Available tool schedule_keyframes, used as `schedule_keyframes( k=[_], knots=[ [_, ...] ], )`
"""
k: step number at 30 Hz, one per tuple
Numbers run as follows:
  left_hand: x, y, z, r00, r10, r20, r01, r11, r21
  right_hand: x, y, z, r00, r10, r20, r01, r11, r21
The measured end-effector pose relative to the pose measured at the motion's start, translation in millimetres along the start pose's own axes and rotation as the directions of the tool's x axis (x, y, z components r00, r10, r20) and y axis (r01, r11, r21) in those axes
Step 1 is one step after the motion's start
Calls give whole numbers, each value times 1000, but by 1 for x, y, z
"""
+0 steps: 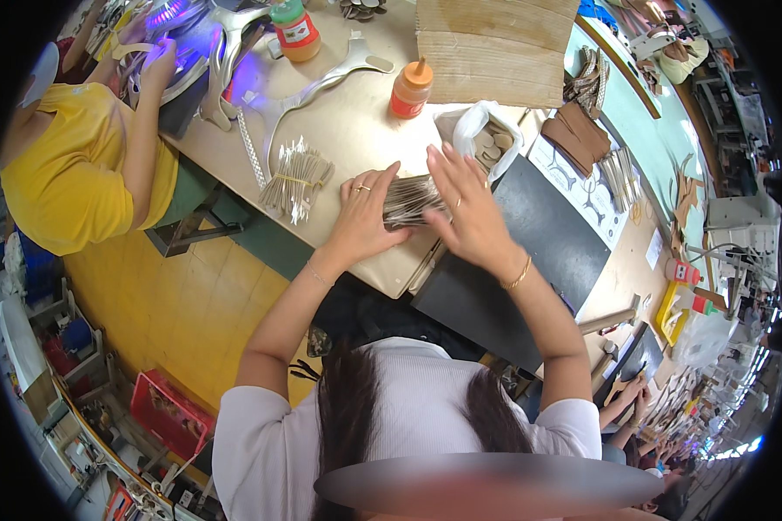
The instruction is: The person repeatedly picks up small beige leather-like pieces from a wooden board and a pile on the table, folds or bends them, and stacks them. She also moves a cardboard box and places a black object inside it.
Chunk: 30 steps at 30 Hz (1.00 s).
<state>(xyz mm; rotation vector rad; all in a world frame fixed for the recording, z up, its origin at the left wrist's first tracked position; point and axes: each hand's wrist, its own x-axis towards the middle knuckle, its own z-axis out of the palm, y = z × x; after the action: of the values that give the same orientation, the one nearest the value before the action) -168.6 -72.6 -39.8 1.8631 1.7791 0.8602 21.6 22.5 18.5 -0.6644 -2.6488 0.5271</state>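
Bundled strips (404, 203), a squeeze bottle (411, 89) and a co-worker (82, 169) at the worktable (365, 135) show a workshop.

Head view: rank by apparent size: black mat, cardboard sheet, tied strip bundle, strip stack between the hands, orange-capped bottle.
1. black mat
2. cardboard sheet
3. tied strip bundle and strip stack: unsure; left hand and right hand partly cover the stack
4. orange-capped bottle
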Motion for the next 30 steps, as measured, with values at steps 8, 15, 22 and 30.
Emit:
schedule_keyframes(
  k=[8,15,22,30],
  knots=[
    [-2,2,-9,999,24,41,-25,999,31,-23,-18,31,981,-9,194,32,992,-119],
    [3,-1,-5,998,11,56,-12,1000,10,-20,-8,23,980,191,-57,-183,976,119],
    [-1,2,-2,995,95,15,-96,993,73,-13,-17,52,859,507,77,-174,146,974],
    [3,12,-7,984,50,169,-81,981,178,-22,-27,51,983,177,57,-185,959,216]
  ],
)
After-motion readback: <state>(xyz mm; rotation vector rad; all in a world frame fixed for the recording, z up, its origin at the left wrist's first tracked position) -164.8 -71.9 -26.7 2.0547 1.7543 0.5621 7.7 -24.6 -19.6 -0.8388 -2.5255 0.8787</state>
